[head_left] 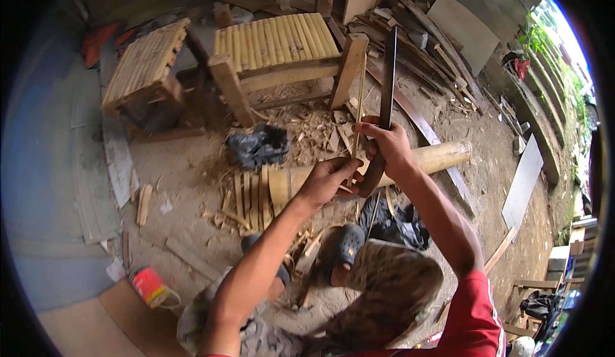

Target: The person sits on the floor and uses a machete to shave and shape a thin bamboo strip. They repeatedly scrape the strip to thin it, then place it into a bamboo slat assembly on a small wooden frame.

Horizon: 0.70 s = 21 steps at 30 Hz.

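My right hand (389,147) is closed round the dark handle of a machete (388,78), its long blade pointing up and away from me. A thin bamboo strip (360,97) stands nearly upright just left of the blade. Pinching the strip's lower part is my left hand (328,181); the fingers of my right hand also touch it higher up. Behind both hands a thick bamboo pole (442,156) lies across the ground. Several split bamboo slats (252,197) lie by the pole's left end, next to my feet.
Beyond the shavings stand a bamboo-topped wooden bench (275,40) and a similar piece (144,62) on its left. Black plastic bags (259,146) lie on the ground. Scrap boards (416,49) are heaped at the back right. A red and yellow container (150,286) sits at lower left.
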### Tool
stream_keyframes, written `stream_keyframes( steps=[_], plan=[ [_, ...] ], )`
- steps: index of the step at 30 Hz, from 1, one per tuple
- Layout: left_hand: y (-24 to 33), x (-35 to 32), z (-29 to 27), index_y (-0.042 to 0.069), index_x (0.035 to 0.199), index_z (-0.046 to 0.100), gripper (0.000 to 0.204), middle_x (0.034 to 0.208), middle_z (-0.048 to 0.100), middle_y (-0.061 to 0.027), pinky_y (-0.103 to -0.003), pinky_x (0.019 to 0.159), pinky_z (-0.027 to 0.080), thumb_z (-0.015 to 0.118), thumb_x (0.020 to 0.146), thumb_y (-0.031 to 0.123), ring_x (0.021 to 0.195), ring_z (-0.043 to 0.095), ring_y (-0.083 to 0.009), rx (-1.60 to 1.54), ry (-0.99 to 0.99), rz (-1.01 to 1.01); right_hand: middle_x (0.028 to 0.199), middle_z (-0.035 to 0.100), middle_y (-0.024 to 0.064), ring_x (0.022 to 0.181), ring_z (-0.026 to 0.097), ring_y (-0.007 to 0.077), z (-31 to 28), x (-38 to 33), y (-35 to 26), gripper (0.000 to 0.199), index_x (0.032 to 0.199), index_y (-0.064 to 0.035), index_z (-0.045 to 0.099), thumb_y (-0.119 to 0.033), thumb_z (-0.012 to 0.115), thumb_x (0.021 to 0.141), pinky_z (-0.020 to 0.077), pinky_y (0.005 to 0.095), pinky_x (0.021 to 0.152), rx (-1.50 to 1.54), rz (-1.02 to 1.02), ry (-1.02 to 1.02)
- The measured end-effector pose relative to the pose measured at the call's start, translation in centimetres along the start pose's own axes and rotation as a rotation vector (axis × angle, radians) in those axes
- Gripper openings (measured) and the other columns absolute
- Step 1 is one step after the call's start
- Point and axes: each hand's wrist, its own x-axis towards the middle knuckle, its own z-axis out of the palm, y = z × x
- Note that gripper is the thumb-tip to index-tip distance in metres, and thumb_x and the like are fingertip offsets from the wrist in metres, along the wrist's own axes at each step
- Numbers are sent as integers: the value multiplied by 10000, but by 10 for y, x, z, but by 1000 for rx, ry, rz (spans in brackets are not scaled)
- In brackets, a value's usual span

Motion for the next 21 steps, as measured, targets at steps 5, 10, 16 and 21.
stream_keyframes(
  steps=[5,10,16,21],
  plan=[
    [29,76,-65,40,1197,645,438,1019,726,-88,-310,800,542,625,961,408,928,689,-156,120,-224,-17,666,578,6,481,512,84,7,77,6,292,1003,3,639,-149,795,808,425,244,429,61,-1,21],
    [53,114,-89,12,1183,639,390,932,708,-69,-307,789,540,605,982,344,895,675,-154,41,-283,-70,672,570,-7,481,502,82,6,115,1,256,1006,-17,623,-156,766,846,428,244,433,230,20,-5],
    [86,122,-64,53,967,585,398,556,483,-14,-242,408,385,377,1065,378,411,432,-103,-175,-89,-20,668,563,-12,483,510,76,17,119,-28,223,999,-24,617,-162,746,881,438,244,434,307,30,-89],
    [112,100,-53,53,1017,592,366,540,445,24,-216,371,307,376,1073,343,388,373,-58,-228,51,22,749,633,39,468,506,79,27,115,-43,264,1017,-9,634,-269,631,974,440,245,433,109,-55,-58]
  ],
)
